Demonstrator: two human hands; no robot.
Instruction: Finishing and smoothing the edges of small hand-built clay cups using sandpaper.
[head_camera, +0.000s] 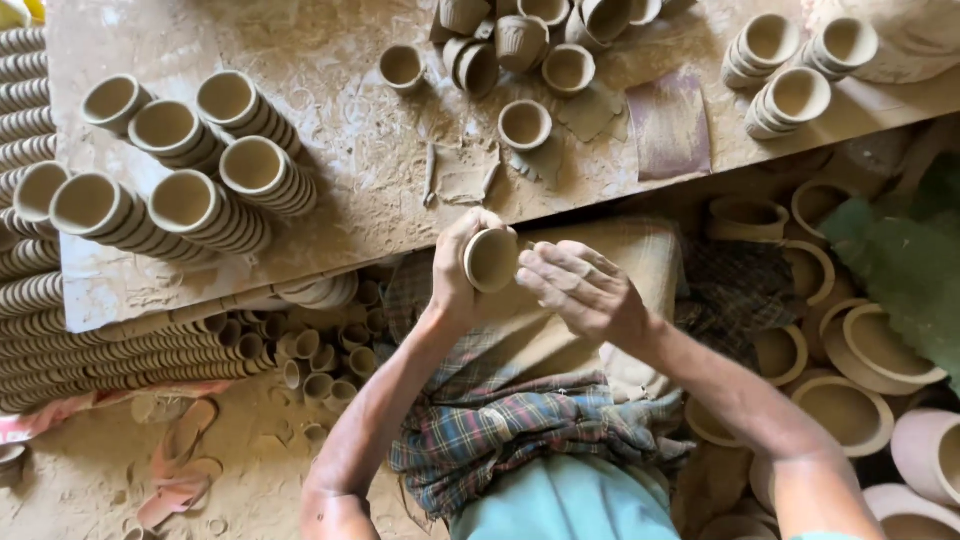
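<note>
1. Cup (491, 260) of pale clay sits just below the slab edge (560, 205), its mouth turned up toward the camera and its long axis running away from view.
2. Left hand (456, 268) wraps the cup from nine o'clock, fingers closed round its wall.
3. Right hand (585, 290), fingers spread, touches the rim from three o'clock.
4. Open slab lies at twelve o'clock, between stacked cups (215, 165) and one loose cup (524, 124).
</note>
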